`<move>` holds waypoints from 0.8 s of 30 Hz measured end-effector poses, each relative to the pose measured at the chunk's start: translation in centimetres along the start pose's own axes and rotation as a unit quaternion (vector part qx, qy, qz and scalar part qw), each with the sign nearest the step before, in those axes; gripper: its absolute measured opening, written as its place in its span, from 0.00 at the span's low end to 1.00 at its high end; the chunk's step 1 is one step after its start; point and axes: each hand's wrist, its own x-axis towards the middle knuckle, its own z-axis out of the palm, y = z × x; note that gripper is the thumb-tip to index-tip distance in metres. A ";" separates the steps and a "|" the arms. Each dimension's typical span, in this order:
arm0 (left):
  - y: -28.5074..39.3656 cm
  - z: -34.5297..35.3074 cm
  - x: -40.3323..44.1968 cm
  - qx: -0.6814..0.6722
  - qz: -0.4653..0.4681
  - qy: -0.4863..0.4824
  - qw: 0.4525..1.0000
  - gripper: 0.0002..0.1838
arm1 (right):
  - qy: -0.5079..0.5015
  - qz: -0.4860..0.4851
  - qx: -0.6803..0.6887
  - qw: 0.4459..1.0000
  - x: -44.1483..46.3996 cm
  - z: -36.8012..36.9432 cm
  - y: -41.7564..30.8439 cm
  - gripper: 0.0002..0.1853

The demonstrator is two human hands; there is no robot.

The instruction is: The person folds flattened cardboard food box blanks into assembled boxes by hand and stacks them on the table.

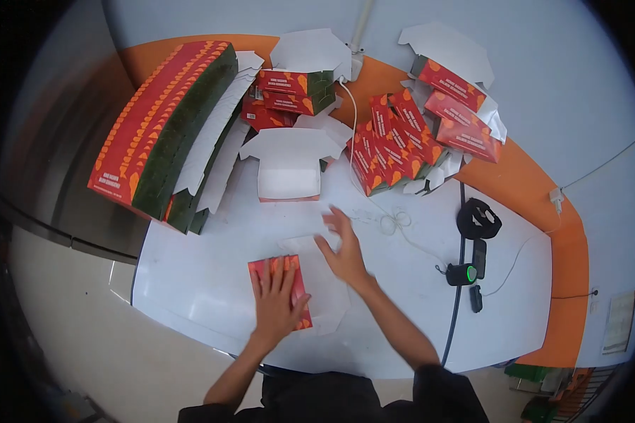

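Near the front edge of the white table (190, 282), a red and orange cardboard box (306, 321) lies with its white flaps (329, 296) spread out to the right. My left hand (277, 296) rests flat on top of this box, fingers stretched out. Above the flaps, to the right, my right hand (343, 250) hovers with thumb and fingers apart and nothing between them. Beyond both hands stands an open box (289, 176), its white inside facing me and its lid folded back.
A tall stack of flat red and green cartons (166, 120) leans at the left. Folded boxes (395, 137) pile up at the back right, others (286, 92) at the back. A white cable (353, 134) crosses toward a black cylindrical device (461, 274). A black strap (478, 218) lies nearby.
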 end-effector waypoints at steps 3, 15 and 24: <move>-0.7 1.5 -0.1 0.028 -0.001 -0.027 0.999 0.44 | -0.076 -0.107 -0.249 0.959 8.0 3.2 2.8 0.43; -1.0 1.2 0.5 0.009 -0.005 -0.039 0.999 0.44 | -0.180 -0.050 -0.461 0.868 5.5 0.2 0.0 0.12; 2.0 3.9 0.9 0.050 0.076 -0.113 0.989 0.34 | -0.035 0.281 -0.144 0.948 -15.2 -3.3 -3.8 0.16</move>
